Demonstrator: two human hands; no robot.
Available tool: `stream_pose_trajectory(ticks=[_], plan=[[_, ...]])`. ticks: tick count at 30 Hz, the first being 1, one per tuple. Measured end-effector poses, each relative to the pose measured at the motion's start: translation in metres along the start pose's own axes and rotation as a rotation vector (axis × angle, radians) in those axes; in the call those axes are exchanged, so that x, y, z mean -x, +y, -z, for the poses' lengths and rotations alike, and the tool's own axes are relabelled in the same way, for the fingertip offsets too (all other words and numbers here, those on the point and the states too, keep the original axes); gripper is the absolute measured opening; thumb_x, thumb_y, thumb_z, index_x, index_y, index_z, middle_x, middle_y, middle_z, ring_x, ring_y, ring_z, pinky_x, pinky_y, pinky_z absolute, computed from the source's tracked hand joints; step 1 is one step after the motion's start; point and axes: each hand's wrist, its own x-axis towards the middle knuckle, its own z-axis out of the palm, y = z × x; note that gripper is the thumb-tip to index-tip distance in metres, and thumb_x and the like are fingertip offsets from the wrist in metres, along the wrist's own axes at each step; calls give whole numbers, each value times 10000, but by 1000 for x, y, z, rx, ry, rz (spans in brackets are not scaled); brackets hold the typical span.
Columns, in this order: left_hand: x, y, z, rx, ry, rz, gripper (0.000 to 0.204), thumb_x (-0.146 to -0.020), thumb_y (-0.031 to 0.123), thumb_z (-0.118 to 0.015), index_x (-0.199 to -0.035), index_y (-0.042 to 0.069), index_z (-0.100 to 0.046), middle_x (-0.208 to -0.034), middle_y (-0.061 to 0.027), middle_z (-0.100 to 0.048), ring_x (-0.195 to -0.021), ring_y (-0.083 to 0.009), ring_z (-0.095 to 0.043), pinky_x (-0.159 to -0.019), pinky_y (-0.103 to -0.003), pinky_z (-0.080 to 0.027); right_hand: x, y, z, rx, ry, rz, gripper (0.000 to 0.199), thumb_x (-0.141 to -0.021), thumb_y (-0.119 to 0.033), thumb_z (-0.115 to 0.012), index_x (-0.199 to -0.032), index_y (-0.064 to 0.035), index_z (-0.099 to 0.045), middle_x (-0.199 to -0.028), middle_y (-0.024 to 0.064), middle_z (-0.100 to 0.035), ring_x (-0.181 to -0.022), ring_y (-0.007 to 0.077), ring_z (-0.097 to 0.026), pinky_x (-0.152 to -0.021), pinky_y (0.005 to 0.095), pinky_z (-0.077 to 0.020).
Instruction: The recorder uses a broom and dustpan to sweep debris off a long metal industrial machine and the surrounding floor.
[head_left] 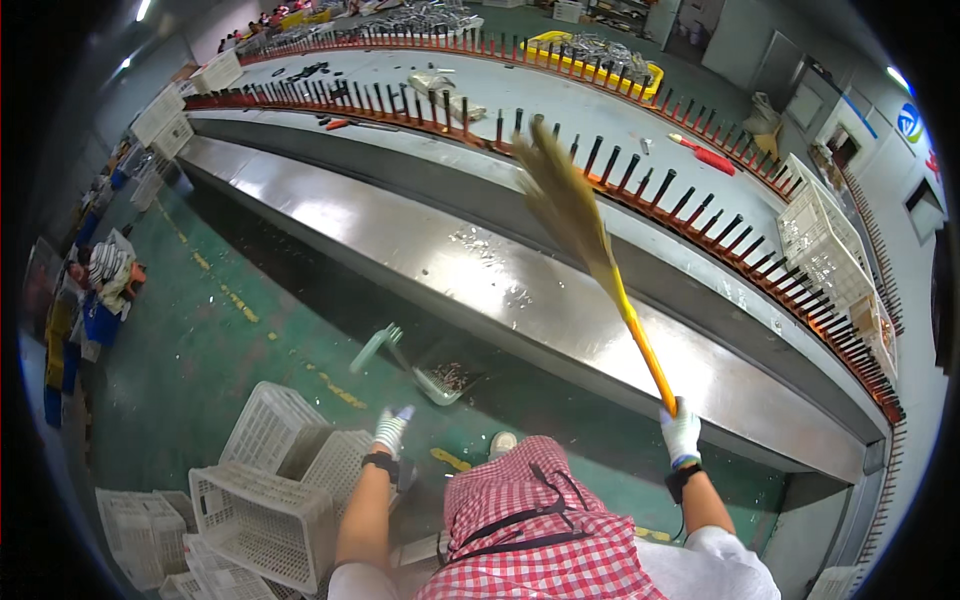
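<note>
Figure. The broom (590, 240) stood raised over the steel shelf (470, 270) of a long workbench, its straw head up near the row of black pegs (640, 185) and its yellow handle slanting down to the right hand (681, 432). That gloved hand was clamped around the handle's lower end. The dustpan (440, 378) hung low beside the shelf's front edge, above the green floor (220, 340), carrying a small heap of debris; its long handle ran back to the left hand (391, 430), also gloved, whose fingers were closed on the grip. Scattered bits (480, 245) lay on the shelf, between broom head and pan. White crates (265, 490) were stacked on the floor to the person's left, and a red-handled tool (708, 155) lay on the bench top beyond the pegs.

Risk, as a judgement: a one-handed hold at the very end of a long handle gives little control, so the head could catch the pegs or flick the bits past the pan onto the floor. A tilted pan might spill its load.

Pose: both forearms reached forward, the right one higher and further out, the left one low with its wrist turned toward the pan.
</note>
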Motion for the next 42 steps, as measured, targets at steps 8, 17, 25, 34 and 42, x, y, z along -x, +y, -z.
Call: stream_pose_trajectory(ticks=[8, 17, 25, 34, 42], plan=[[-92, 59, -35, 82, 118, 125, 925, -758, 292, -714, -1455, 174, -119, -1462, -113, -273, -1275, -268, -356, -995, -435, -329, 45, 58, -14, 276, -149, -287, 285, -725, -214, -671, -974, -115, -572, -775, 148, -633, -730, 355, -617, -668, 443, -497], [-201, 19, -39, 15, 93, 5, 743, -755, 343, -715, -1323, 17, -363, -1271, -118, -499, -1080, -230, -482, -910, -343, -389, 38, 26, -51, 260, -326, -461, 379, -731, -251, -692, -1018, -34, -573, -809, 194, -640, -776, 376, -615, -687, 416, -491], [-180, 59, -37, 238, 291, -244, 346, -856, 260, -632, -1033, -34, -595, -988, -95, -643, -857, -185, -576, -799, -326, -450, 65, -19, -96, -220, -287, -565, 230, -785, -184, -662, -918, -8, -596, -721, 133, -612, -615, 183, -526, -633, 313, -467], [-38, 168, -39, 413, 336, -362, 299, -876, 329, -606, -765, 51, -593, -753, -14, -582, -694, -115, -524, -668, -275, -424, 106, -52, -109, -112, -434, -537, 306, -778, -291, -606, -944, -34, -597, -800, 217, -630, -794, 382, -607, -685, 423, -481], [52, 236, -27, 405, 382, -519, 369, -876, 370, -595, -820, 8, -556, -778, -87, -593, -740, -166, -564, -752, -315, -458, 119, -73, -111, -91, -502, -480, 351, -785, -303, -598, -1016, -39, -589, -840, 203, -642, -818, 365, -616, -739, 427, -493]])
